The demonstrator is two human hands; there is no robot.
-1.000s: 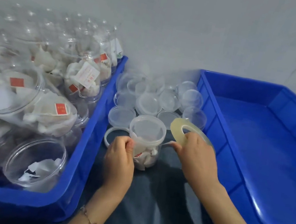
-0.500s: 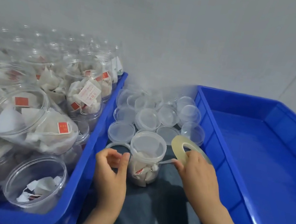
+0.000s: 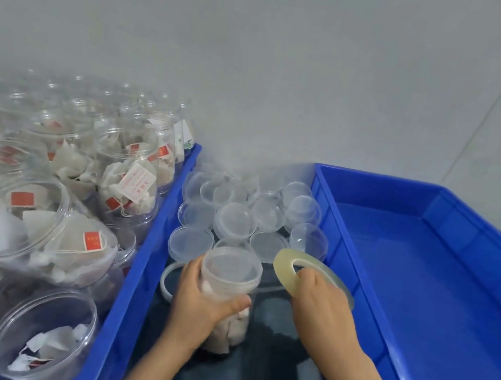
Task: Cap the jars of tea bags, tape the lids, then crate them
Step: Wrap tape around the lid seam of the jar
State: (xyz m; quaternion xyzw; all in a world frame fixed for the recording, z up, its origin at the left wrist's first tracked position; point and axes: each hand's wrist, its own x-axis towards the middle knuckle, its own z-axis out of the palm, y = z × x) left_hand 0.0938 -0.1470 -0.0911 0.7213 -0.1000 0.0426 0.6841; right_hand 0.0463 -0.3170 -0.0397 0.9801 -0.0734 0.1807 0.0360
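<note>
A clear jar of tea bags (image 3: 230, 277) with its lid on stands on the dark surface between the two crates. My left hand (image 3: 198, 303) grips it around the body, thumb across the front. My right hand (image 3: 321, 306) holds a roll of clear tape (image 3: 287, 269) just right of the jar, a finger through its core. A strip of tape (image 3: 269, 289) runs from the roll to the jar below the lid.
A blue crate (image 3: 133, 276) on the left is packed with several uncapped jars of tea bags (image 3: 38, 235). Loose clear lids (image 3: 235, 217) lie piled behind the jar. A blue crate (image 3: 424, 283) on the right holds nothing. A grey wall stands behind.
My left hand let go of the jar, then closed around its body again. The view tilted up, so everything sits lower in frame. The tape roll stays beside the lid.
</note>
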